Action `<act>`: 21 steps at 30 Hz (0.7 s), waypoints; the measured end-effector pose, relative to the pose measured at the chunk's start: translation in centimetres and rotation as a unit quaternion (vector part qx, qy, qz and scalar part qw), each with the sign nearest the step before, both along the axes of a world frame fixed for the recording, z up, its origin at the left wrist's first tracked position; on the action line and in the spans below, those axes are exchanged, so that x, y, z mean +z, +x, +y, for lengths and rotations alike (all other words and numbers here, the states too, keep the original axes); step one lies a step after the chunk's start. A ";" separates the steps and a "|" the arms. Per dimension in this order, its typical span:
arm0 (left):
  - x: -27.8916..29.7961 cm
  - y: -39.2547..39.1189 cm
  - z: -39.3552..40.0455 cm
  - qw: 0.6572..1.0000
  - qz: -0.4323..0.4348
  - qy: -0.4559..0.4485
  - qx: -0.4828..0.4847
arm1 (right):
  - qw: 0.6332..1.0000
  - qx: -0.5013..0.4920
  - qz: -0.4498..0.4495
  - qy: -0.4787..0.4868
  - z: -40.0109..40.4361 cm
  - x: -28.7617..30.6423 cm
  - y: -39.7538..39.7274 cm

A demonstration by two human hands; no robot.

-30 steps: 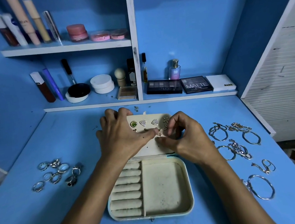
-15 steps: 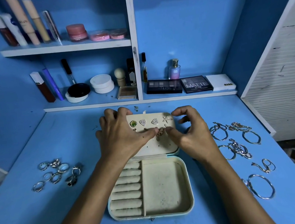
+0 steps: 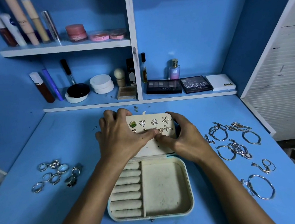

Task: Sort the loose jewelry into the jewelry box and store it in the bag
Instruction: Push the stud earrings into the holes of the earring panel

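Observation:
A cream jewelry box [image 3: 185, 186] lies open on the blue desk, its lid [image 3: 152, 147] standing up behind it. Several earrings are pinned in the lid, among them a green one [image 3: 133, 124] and two starfish [image 3: 167, 123]. My left hand [image 3: 120, 140] grips the lid's top left edge, its thumb pressing a small gold earring [image 3: 161, 131] on the lid. My right hand [image 3: 184, 137] holds the lid's right edge, fingers hidden behind it, thumb on the front just below that earring. Loose rings [image 3: 56, 174] lie at the left, bracelets [image 3: 234, 142] at the right.
A large bangle [image 3: 262, 187] lies near the right front edge of the desk. Shelves at the back carry cosmetics, eyeshadow palettes [image 3: 196, 84] and a perfume bottle [image 3: 174, 70]. A white slatted panel [image 3: 286, 77] stands at the right. No bag is in view.
My right hand has gone from pinching the small earring in front of the lid to reaching round the lid's right edge. My left hand has stayed on the lid.

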State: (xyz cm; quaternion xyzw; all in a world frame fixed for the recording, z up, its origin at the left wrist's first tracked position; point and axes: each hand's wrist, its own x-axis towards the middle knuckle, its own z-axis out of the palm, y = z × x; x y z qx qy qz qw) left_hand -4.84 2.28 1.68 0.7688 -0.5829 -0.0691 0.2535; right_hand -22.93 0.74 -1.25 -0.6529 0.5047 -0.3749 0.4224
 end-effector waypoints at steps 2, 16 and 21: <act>-0.1 0.0 -0.1 1.000 0.002 0.003 -0.002 | 1.000 0.001 -0.005 -0.001 0.0 0.0 0.0; 0.4 0.9 -0.8 0.998 0.040 0.038 -0.027 | 1.000 -0.009 -0.008 0.029 -0.2 -0.2 0.1; 1.1 2.8 -3.1 0.986 0.154 0.012 -0.058 | 0.999 -0.012 -0.010 0.045 -0.3 -0.1 0.1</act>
